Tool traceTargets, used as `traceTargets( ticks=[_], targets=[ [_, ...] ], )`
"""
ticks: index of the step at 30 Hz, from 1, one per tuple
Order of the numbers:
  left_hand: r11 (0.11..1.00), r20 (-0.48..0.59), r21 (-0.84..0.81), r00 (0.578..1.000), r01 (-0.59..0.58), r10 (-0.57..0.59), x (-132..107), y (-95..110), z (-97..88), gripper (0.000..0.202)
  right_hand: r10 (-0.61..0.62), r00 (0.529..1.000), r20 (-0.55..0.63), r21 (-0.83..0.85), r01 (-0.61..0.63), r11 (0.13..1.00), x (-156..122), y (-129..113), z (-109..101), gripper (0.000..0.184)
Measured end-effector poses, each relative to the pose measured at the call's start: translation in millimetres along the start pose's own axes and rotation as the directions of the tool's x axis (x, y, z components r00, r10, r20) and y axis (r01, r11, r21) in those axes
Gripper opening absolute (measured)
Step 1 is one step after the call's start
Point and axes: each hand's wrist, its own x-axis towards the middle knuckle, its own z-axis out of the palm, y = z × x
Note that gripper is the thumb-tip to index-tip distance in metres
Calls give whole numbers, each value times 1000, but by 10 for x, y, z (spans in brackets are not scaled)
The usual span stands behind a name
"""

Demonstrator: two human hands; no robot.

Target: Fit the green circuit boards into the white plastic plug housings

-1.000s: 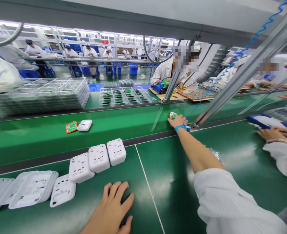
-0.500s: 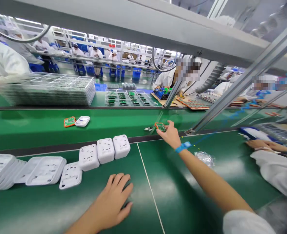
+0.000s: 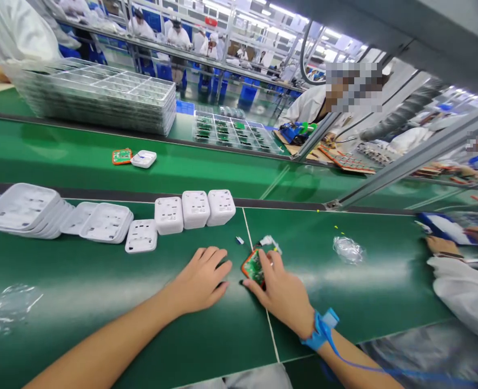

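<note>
My right hand (image 3: 284, 289), with a blue strap at the wrist, grips a green circuit board (image 3: 254, 267) with an orange edge, low over the green work surface. Fingers partly cover the board. Just beyond it are a white connector piece (image 3: 267, 241) and a small white-and-blue part (image 3: 239, 240); whether they are wired to the board I cannot tell. Left of the board, my left hand (image 3: 204, 278) lies palm down with its fingers stretched out, holding nothing. White plastic housings (image 3: 195, 208) stand in short stacks beyond my left hand.
Stacked white covers (image 3: 28, 208) lie at the left, near a clear plastic bag (image 3: 10, 308). Across the belt (image 3: 206, 167), another board (image 3: 121, 156) rests beside a white cover (image 3: 144, 159). A crumpled clear bag (image 3: 347, 249) and a co-worker's hand (image 3: 444, 246) are at the right.
My right hand has come back from the belt toward me, bringing the circuit board and white connector piece beside my left hand. The left hand stays low over the surface. The view has shifted.
</note>
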Motion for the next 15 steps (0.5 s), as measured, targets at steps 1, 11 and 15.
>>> traceTargets(
  ticks=[1,11,15],
  targets=[
    [999,-14,-29,999,28,-29,7,-16,8,27,-72,997,25,41,71,997,-38,-85,-30,69],
    [993,52,-93,996,79,-74,110,-201,67,44,-291,949,125,316,240,918,189,2,-158,41],
    [991,34,-125,999,44,-40,90,-215,47,25,-360,931,62,440,299,847,283,184,-138,16]
  ],
)
